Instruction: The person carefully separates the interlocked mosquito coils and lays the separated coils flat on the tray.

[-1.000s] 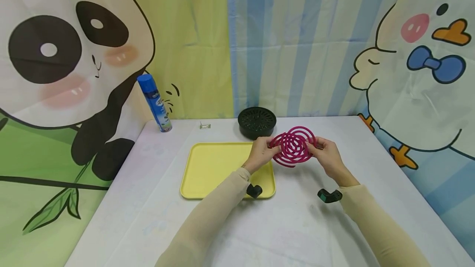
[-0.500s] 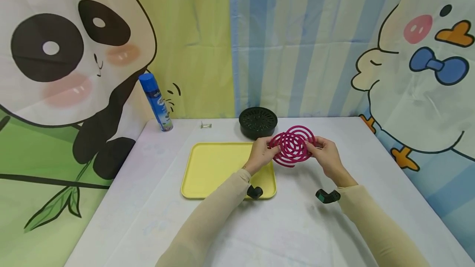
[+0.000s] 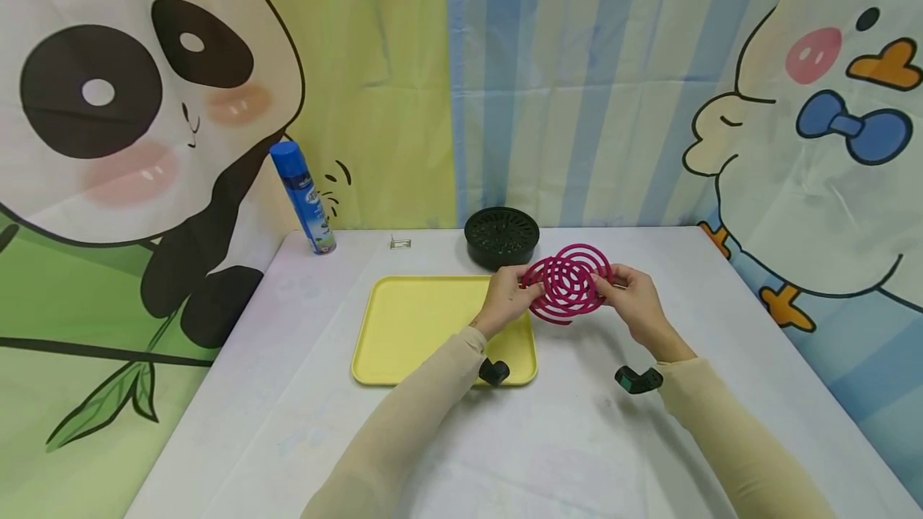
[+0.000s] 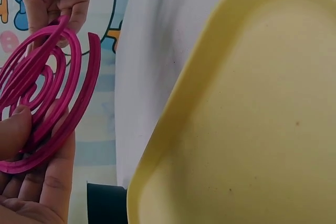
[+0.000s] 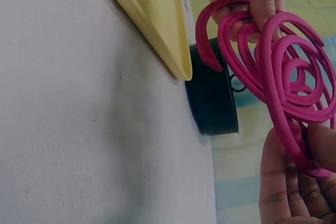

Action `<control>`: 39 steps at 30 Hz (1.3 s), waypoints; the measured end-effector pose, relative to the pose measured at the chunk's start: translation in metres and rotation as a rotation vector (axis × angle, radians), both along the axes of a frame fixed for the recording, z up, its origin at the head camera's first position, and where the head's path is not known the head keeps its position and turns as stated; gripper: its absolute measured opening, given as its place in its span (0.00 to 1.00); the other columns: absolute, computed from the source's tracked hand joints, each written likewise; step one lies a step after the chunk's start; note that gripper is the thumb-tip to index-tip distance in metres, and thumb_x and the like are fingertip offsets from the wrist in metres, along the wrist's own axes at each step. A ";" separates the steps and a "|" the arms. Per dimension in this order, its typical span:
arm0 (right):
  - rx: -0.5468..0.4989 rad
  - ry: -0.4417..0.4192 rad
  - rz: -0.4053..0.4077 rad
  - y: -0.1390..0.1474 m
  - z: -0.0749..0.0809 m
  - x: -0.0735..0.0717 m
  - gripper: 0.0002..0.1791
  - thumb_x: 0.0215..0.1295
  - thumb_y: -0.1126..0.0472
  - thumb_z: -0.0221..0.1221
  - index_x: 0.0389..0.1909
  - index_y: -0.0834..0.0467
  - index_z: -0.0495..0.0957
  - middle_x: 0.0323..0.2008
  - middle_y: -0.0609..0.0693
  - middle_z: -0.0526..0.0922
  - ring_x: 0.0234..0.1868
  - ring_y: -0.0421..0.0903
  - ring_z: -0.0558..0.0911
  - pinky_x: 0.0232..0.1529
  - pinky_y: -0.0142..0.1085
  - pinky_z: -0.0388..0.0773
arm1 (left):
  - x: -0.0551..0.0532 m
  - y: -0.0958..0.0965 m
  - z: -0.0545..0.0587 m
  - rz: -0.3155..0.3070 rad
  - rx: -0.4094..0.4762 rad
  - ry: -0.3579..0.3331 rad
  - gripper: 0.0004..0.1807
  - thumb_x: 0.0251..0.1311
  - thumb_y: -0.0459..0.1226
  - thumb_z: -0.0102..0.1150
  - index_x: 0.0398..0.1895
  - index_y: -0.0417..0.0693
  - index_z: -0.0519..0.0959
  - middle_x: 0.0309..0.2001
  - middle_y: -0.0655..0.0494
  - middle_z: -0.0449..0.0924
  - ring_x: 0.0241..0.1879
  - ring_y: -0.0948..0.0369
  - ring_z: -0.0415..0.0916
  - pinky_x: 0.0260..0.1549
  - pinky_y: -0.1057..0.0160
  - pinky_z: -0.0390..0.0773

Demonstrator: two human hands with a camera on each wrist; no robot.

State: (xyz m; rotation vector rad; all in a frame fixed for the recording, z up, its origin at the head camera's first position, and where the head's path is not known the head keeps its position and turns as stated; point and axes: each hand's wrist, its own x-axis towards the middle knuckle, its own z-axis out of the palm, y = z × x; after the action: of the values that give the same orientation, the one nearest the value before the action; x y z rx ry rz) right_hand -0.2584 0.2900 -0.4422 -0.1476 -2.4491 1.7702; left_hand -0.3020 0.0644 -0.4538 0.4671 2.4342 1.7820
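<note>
A pair of magenta mosquito coils [image 3: 570, 283], nested and partly slid apart, is held up over the table to the right of the tray. My left hand [image 3: 505, 299] pinches their left side, thumb on the near face and fingers behind. On the right side, my right hand [image 3: 638, 307] grips the spiral between thumb and fingers. Seen from the left wrist, the coils [image 4: 47, 93] tilt away from each other, with one free outer end sticking out. In the right wrist view the rings of the coils [image 5: 283, 77] cross, and fingers show behind them.
A yellow tray [image 3: 425, 327] lies left of the coils, partly under my left forearm. Behind stands a round black coil holder [image 3: 501, 237] with a slotted lid. A small metal stand [image 3: 400, 244] and a blue spray can [image 3: 303, 199] are at the table's back left.
</note>
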 end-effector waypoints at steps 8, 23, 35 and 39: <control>0.106 -0.038 0.054 0.003 0.005 0.000 0.22 0.73 0.53 0.60 0.54 0.69 0.75 0.48 0.61 0.83 0.37 0.37 0.83 0.42 0.27 0.84 | -0.003 -0.005 0.002 -0.052 -0.042 -0.011 0.09 0.65 0.34 0.65 0.47 0.41 0.85 0.38 0.53 0.88 0.32 0.66 0.78 0.33 0.69 0.81; 0.145 -0.059 0.089 0.009 0.007 -0.004 0.27 0.70 0.47 0.62 0.55 0.67 0.75 0.46 0.58 0.84 0.38 0.39 0.85 0.42 0.28 0.84 | -0.005 -0.009 0.007 -0.076 -0.112 0.016 0.10 0.65 0.35 0.66 0.47 0.43 0.86 0.39 0.53 0.89 0.33 0.67 0.80 0.34 0.70 0.82; 0.101 -0.053 0.045 0.007 0.006 -0.003 0.28 0.69 0.47 0.63 0.55 0.67 0.75 0.45 0.57 0.83 0.37 0.38 0.85 0.42 0.28 0.84 | -0.005 -0.010 0.005 -0.041 -0.088 -0.003 0.09 0.65 0.37 0.66 0.45 0.43 0.85 0.38 0.53 0.88 0.32 0.66 0.81 0.34 0.68 0.84; 0.091 -0.041 0.004 0.010 0.006 -0.002 0.30 0.69 0.46 0.62 0.57 0.67 0.74 0.48 0.59 0.83 0.37 0.36 0.85 0.43 0.28 0.84 | -0.005 -0.013 0.005 -0.022 -0.066 -0.007 0.10 0.65 0.38 0.67 0.46 0.43 0.85 0.39 0.53 0.88 0.32 0.66 0.80 0.33 0.69 0.83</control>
State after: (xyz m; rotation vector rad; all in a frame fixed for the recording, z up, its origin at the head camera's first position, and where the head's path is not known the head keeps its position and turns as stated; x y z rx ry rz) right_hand -0.2604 0.3004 -0.4360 -0.1723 -2.5551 1.6699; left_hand -0.3068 0.0514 -0.4488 0.4785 2.4646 1.6858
